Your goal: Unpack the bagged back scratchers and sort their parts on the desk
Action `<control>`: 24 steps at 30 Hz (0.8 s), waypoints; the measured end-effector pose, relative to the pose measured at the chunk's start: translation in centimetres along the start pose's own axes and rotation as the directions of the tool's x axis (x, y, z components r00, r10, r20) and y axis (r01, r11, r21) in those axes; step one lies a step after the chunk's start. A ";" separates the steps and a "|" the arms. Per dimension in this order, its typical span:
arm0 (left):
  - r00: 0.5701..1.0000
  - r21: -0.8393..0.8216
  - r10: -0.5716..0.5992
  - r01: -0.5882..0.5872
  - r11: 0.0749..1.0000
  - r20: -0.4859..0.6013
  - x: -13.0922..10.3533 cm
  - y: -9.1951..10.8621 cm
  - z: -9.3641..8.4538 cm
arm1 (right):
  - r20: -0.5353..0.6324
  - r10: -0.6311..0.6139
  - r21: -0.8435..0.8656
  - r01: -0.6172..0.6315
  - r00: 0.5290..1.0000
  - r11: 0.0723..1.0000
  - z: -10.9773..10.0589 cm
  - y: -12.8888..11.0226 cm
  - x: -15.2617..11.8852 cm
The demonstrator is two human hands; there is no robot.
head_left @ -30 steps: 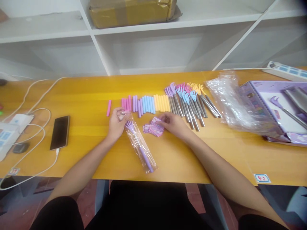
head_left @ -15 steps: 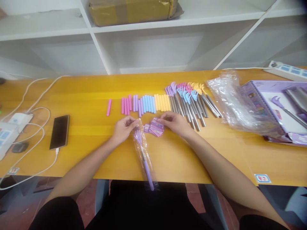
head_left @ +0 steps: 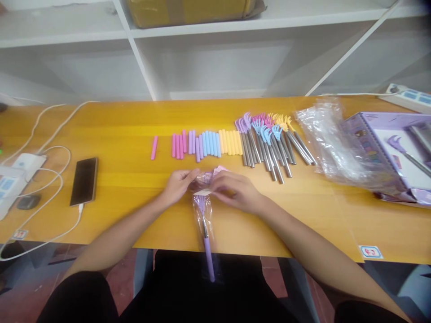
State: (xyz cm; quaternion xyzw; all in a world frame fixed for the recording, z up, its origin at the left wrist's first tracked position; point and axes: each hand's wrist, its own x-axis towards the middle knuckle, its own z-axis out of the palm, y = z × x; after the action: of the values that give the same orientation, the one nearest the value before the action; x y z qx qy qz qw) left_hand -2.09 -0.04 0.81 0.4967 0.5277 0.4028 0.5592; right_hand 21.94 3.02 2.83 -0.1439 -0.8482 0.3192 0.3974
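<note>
Pinching the bag (head_left: 203,211) mouth over the table (head_left: 128,134) edge, my left hand (head_left: 178,186) and right hand (head_left: 234,190) fingers gripped it; the scratcher (head_left: 206,233) overhung, so a slack grip risked dropping it.

You sat at a yellow wooden table (head_left: 128,134) that stood against white open shelving (head_left: 215,67). A taped cardboard parcel (head_left: 195,9) lay on a shelf above, under soft, even light. Reddish floor (head_left: 30,287) showed below.
</note>
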 end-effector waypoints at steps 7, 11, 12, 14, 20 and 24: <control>0.964 -0.207 0.044 0.011 0.978 0.260 -0.5 0.2 0.2 | -0.231 0.030 -0.203 -0.079 0.972 0.976 0.9 0.6 -0.3; 0.950 -0.117 0.085 -0.052 0.992 0.302 -0.7 0.3 0.2 | -0.265 0.119 -0.243 -0.186 0.957 0.952 0.2 0.9 -0.4; 0.954 -0.087 0.087 -0.064 0.994 0.287 -0.7 0.2 0.2 | -0.257 0.127 -0.242 -0.191 0.958 0.951 0.1 1.0 -0.4; 0.966 -0.066 0.077 -0.063 0.996 0.246 -0.6 -0.1 0.3 | -0.236 0.127 -0.238 -0.184 0.963 0.954 -0.2 1.1 -0.4; 0.981 -0.204 -0.035 0.074 0.976 0.190 -0.2 -1.2 0.5 | -0.205 0.079 -0.274 -0.134 0.976 0.952 -0.5 1.4 -0.3; 0.969 -0.322 -0.085 0.160 0.933 0.234 -0.1 -1.0 0.7 | -0.170 0.062 -0.277 -0.108 0.983 0.955 -0.5 1.6 -0.2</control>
State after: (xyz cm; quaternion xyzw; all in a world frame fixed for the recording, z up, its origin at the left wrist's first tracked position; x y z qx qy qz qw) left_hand -1.50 -0.41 -0.15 0.3998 0.4169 0.3953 0.7142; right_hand 22.43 4.28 1.89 -0.2614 -0.8438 0.1980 0.4249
